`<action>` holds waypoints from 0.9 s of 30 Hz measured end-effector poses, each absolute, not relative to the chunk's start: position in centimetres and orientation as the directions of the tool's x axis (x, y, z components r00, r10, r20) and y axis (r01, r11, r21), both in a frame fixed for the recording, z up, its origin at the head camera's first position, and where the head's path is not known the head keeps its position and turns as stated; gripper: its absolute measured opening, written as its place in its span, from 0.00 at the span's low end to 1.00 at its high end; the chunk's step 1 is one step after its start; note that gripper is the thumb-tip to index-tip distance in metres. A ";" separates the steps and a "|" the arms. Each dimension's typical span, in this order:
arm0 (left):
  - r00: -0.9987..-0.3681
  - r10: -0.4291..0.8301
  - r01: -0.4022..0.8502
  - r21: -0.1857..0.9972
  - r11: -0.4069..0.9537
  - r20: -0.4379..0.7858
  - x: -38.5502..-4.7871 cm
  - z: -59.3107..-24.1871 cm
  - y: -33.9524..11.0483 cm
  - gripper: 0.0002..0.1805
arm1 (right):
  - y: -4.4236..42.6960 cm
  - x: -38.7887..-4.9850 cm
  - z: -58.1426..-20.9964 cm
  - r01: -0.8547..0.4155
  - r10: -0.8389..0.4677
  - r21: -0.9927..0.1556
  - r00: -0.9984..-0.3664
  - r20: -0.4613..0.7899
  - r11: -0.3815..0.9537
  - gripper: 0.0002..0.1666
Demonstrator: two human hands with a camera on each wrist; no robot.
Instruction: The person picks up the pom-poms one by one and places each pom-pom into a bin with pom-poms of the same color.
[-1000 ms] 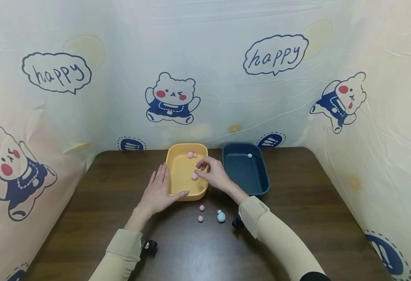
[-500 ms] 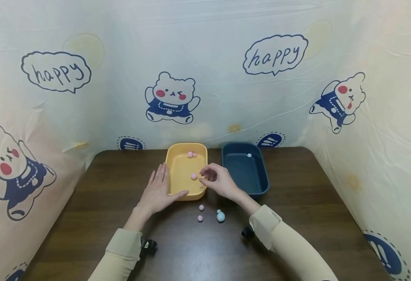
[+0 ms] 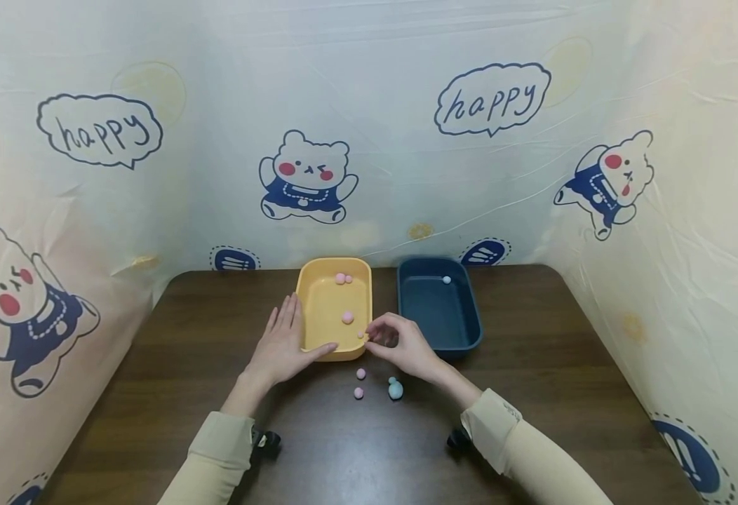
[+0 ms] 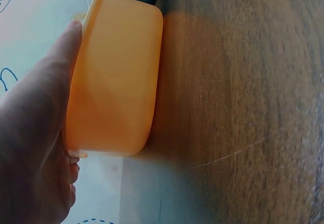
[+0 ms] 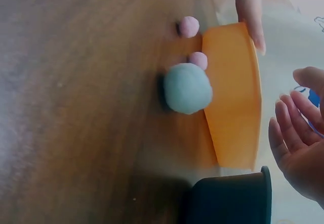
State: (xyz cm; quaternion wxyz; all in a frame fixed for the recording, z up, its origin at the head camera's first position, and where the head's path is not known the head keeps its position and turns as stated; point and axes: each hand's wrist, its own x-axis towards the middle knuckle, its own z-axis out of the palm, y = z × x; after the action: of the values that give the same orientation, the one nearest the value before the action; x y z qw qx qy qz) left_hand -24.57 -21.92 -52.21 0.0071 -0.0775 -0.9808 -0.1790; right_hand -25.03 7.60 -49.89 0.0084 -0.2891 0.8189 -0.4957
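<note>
My left hand (image 3: 280, 338) rests against the yellow tray (image 3: 306, 308), its straight fingers along the left side and its thumb on the front rim. In the left wrist view, the thumb (image 4: 68, 44) lies along the tray's edge. Several pink balls (image 3: 347, 318) lie inside this tray. My right hand (image 3: 407, 345) hovers by the tray's front right corner, holding nothing; the right wrist view shows its fingers (image 5: 288, 127) loosely bent and apart from the thumb. Nearest it on the table are two pink balls (image 3: 359, 393) and a blue ball (image 3: 396, 390) with a smaller blue ball (image 3: 392, 380) touching it.
A dark blue tray (image 3: 441, 344) stands to the right of the yellow one, with one small pale blue ball (image 3: 447, 280) inside. Both trays are near the back edge of the brown table (image 3: 217, 294), against a printed curtain (image 3: 394, 175).
My right hand has drawn back from above the yellow tray, toward the front and right, uncovering a small pink ball in its front right corner. The left hand has stayed still.
</note>
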 end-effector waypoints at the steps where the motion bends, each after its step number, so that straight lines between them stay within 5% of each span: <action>1: -0.988 0.150 0.155 0.350 0.924 0.042 -24.6 -52.2 -21.9 0.76 | 7.6 -24.9 -49.9 -0.465 -0.485 -0.819 -0.831 0.273 0.337 0.13; 27: -0.987 0.155 0.159 0.343 0.926 0.037 -24.6 -52.2 -22.0 0.76 | 8.8 -22.6 -52.0 -0.434 -0.587 -0.808 -0.798 0.139 0.399 0.15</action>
State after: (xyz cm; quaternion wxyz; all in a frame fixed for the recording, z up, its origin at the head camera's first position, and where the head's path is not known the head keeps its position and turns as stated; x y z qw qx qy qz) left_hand -24.56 -21.99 -52.19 0.0045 -0.0800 -0.9812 -0.1753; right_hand -22.59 8.83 -51.96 0.0841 -0.3067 0.8322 -0.4543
